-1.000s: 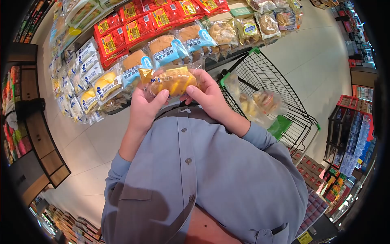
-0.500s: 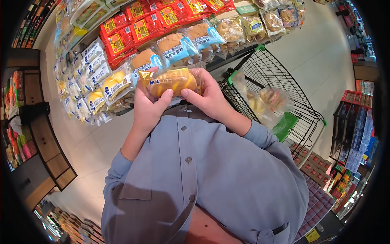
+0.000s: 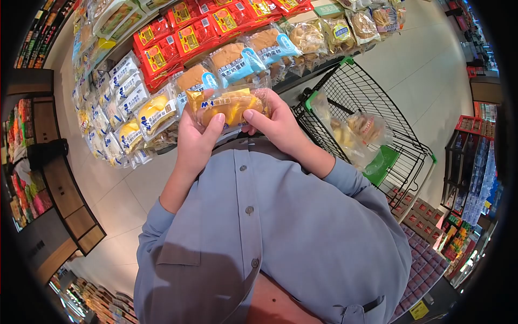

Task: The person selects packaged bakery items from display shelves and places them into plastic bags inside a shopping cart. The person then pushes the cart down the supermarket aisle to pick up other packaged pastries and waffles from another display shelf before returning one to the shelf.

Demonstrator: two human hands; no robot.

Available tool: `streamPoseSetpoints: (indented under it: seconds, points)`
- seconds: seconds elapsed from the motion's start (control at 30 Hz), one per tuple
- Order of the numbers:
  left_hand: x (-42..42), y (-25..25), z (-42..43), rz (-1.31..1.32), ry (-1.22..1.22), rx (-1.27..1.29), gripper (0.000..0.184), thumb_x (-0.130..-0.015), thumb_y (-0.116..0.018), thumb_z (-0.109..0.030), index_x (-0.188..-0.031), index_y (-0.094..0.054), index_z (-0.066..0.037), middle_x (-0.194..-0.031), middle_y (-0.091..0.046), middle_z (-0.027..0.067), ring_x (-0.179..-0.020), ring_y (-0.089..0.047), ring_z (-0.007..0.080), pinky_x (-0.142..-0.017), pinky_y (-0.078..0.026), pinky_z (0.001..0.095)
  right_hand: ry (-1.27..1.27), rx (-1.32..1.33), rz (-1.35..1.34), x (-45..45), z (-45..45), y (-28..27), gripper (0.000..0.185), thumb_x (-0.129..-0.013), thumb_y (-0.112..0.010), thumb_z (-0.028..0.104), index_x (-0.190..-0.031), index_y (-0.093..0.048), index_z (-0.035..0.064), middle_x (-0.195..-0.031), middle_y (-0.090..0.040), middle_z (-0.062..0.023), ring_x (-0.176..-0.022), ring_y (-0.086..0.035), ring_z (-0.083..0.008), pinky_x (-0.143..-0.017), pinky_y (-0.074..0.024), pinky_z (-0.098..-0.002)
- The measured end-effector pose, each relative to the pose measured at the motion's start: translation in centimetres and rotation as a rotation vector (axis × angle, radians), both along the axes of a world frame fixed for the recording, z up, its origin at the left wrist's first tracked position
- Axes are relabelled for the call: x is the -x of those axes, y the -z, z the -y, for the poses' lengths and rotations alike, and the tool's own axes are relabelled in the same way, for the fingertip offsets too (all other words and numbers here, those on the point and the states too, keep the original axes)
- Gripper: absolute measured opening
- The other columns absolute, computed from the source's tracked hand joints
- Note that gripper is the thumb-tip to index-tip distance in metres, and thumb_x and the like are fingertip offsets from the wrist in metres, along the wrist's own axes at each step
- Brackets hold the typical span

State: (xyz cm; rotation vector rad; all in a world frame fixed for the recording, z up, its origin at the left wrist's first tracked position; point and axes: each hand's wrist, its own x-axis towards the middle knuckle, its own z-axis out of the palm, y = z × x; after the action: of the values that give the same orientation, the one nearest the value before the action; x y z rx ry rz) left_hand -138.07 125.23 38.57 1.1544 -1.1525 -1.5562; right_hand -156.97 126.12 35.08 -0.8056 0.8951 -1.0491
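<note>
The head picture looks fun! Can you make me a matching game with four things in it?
Things:
1. wrapped bread
2. shirt
3. shopping cart
4. shiny packets

Clues:
A. black wire with green parts
B. red and yellow
C. held by the left hand and right hand
D. grey-blue

Right pairs: 1-C, 2-D, 3-A, 4-B.

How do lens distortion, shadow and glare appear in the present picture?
Head view: strong fisheye bending, with black corners; head view: a dark shadow low on the shirt, at picture left; head view: small glints on the wrapped bread.
</note>
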Motion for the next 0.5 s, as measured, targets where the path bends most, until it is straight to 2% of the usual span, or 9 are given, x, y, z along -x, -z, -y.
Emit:
streamPoseSetpoints:
  seconds: [0.07, 0.2, 0.33, 0.5]
  points:
    - [0.1, 0.2, 0.1, -0.002, -0.006, -0.011, 0.05, -0.093, -0.06, -0.008, -0.137, -0.038, 0.001, -0.12, -0.06, 0.0136, -0.109, -0.06, 0.017, -0.092, -0.05, 0.0311, -0.005, 0.003, -0.02, 0.2, 0.1, 0.1, 0.036, -0.092, -0.068, 0.021, -0.117, -0.049, 0.0039, -0.094, -0.062, -0.0023, -0.075, -0.061, -0.007, -0.064, -0.0503, -0.0227]
    - [-0.1, 1.0, 0.3, 0.034, 0.031, -0.048, 0.042, -0.094, -0.061, -0.009, -0.13, -0.043, 0.0, -0.115, -0.061, 0.0099, -0.101, -0.06, 0.0131, -0.082, -0.052, 0.0284, 0.005, 0.061, -0.116, 0.4, 0.2, 0.6, 0.035, -0.093, -0.067, 0.02, -0.116, -0.046, 0.0039, -0.092, -0.06, -0.0025, -0.074, -0.059, -0.0072, -0.064, -0.0503, -0.0236]
    - [0.4, 0.9, 0.3, 0.057, 0.045, -0.068, 0.038, -0.094, -0.062, -0.012, -0.127, -0.045, 0.0, -0.111, -0.061, 0.0069, -0.092, -0.06, 0.0107, -0.074, -0.051, 0.0263, -0.037, 0.035, -0.105, 0.7, 0.4, 0.2, 0.035, -0.093, -0.066, 0.02, -0.116, -0.045, 0.0036, -0.092, -0.06, -0.0029, -0.074, -0.059, -0.0073, -0.064, -0.0503, -0.0241]
    - [0.6, 1.4, 0.3, 0.116, 0.059, -0.051, 0.036, -0.097, -0.059, -0.021, -0.125, -0.048, -0.001, -0.112, -0.063, 0.0086, -0.093, -0.062, 0.0139, -0.075, -0.053, 0.0298, -0.072, 0.005, -0.082, 1.3, 0.8, 0.7, 0.032, -0.095, -0.064, 0.022, -0.115, -0.046, 0.0042, -0.092, -0.061, -0.0029, -0.072, -0.061, -0.0083, -0.064, -0.0508, -0.0237]
